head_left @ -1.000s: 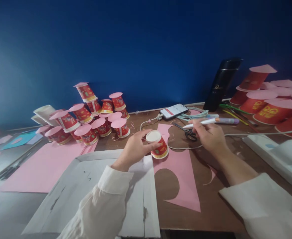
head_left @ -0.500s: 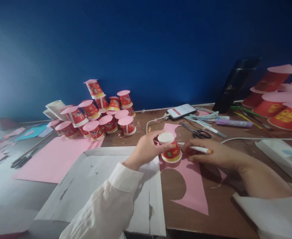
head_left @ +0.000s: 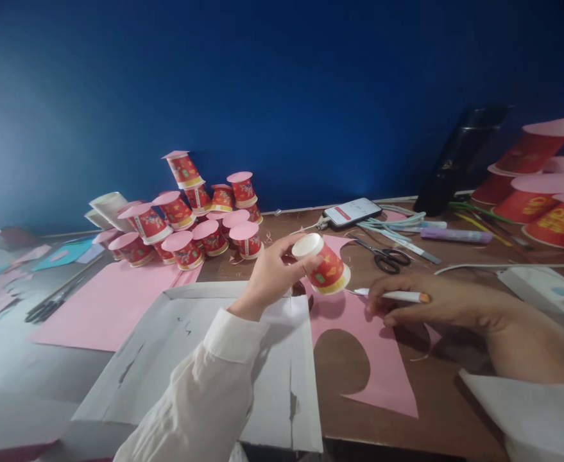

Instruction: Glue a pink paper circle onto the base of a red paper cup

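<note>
My left hand is wrapped round a red paper cup with a white base and a yellow band by its rim. The cup is upside down, tilted, and raised off the pink paper sheet below it. That sheet has a large rounded piece cut out of its edge. Between the fingers of my right hand lies a white marker with an orange end, its tip pointing left toward the cup. Black scissors rest just behind my right hand.
Red cups with pink paper discs are stacked at the back left, with more stacked cups at the right. A white box lid lies in front of me. A phone, a purple marker and a black bottle stand or lie behind.
My left hand has lifted the cup off the pink sheet and tilted it, moving slightly left. My right hand has drawn back to the right with the marker.
</note>
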`<state>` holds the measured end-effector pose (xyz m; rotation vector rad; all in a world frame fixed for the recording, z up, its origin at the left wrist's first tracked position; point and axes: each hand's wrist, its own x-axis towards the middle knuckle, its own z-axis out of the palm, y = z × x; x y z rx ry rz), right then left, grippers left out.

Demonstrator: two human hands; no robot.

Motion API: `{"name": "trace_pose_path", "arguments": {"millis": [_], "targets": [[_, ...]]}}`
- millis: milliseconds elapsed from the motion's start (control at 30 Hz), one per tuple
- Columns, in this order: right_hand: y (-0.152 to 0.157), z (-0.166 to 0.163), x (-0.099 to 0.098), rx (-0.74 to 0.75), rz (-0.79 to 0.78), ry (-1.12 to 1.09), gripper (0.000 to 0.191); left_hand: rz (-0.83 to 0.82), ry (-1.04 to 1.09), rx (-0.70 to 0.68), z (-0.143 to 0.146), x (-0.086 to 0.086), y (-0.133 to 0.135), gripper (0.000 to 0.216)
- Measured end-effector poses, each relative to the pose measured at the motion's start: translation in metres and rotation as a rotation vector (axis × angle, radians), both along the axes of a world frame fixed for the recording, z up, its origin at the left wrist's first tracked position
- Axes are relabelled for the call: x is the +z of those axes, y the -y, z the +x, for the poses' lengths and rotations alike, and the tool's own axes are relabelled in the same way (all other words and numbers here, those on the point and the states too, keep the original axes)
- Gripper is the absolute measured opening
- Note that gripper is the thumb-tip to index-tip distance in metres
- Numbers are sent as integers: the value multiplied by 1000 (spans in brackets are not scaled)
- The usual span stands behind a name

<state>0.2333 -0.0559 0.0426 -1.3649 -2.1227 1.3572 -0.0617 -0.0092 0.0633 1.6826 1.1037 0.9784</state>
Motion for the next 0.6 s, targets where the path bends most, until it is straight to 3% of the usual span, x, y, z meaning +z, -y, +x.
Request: {"name": "trace_pose_path", "arguments": {"millis": [100, 333, 600], "targets": [[-1, 3, 0, 5, 24, 16, 30, 37, -105, -90, 2, 1, 4, 64], [-3, 11, 3, 79, -8, -5, 40, 106, -263, -322, 3, 0, 10, 58], [-3, 4, 8, -241, 189, -11, 45, 119, -369, -365, 7, -1, 13, 66]]}}
